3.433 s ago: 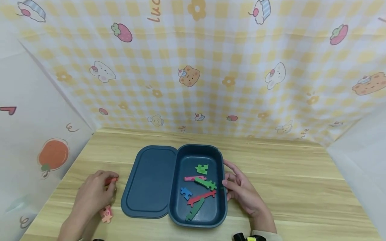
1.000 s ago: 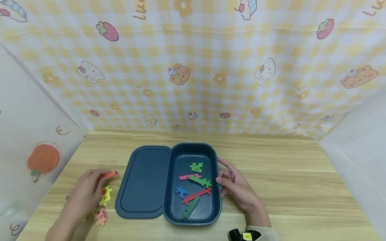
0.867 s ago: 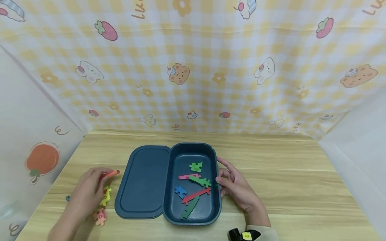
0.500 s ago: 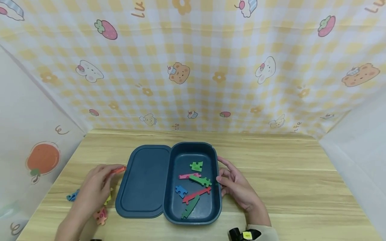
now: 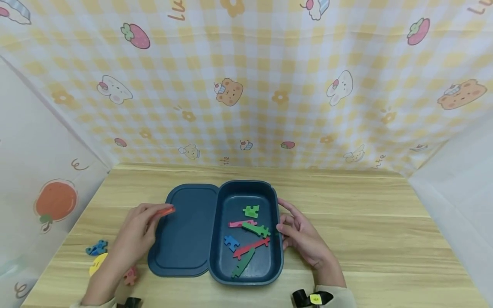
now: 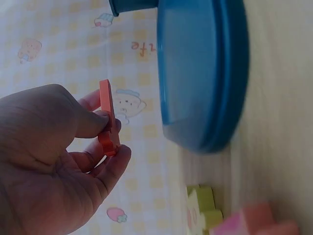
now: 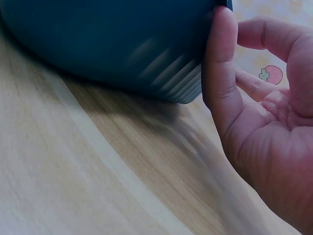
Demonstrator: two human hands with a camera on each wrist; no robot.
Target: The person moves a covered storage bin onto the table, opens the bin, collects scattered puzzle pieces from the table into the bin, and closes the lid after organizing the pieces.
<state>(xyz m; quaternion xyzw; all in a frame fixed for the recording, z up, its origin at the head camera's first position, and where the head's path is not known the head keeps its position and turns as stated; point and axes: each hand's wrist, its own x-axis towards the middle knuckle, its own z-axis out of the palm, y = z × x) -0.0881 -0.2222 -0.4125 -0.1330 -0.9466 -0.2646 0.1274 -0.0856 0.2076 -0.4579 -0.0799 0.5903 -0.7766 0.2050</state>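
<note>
While the black wrist-worn device (image 5: 313,298) at the right cuff sits nearest the viewer, a salmon-pink jigsaw piece (image 5: 131,277), a yellow rounded piece (image 5: 97,264) and blue jigsaw shapes (image 5: 97,248) lie on the light wood-grain table (image 5: 385,239) around the person's left forearm, which partly hides them.

Beyond them, the left hand (image 5: 135,233) is closed in a pinch on a thin orange-red jigsaw piece (image 5: 167,211), thumb on one face and fingertips on the other, a hold that suits so slim a shape. It holds the piece above the left edge of a flat, dark blue, round-cornered lid (image 5: 186,239), apart from it.

Just right of the lid stands a matching deep, dark blue rectangular container, probably plastic (image 5: 267,273); set side by side, they leave its inside easy to reach. The right hand (image 5: 304,239) lightly holds its right side, thumb tip at the rim, fingers against the outer wall, probably to steady it.

Inside, near to far, lie a long dark green piece (image 5: 242,264), a long red one (image 5: 252,248), a small blue one (image 5: 231,243), a bright green one (image 5: 257,230) overlapping a narrow pink one (image 5: 239,223), and a light green one (image 5: 251,211).

Behind hangs a yellow-and-white checked cloth (image 5: 262,124).
</note>
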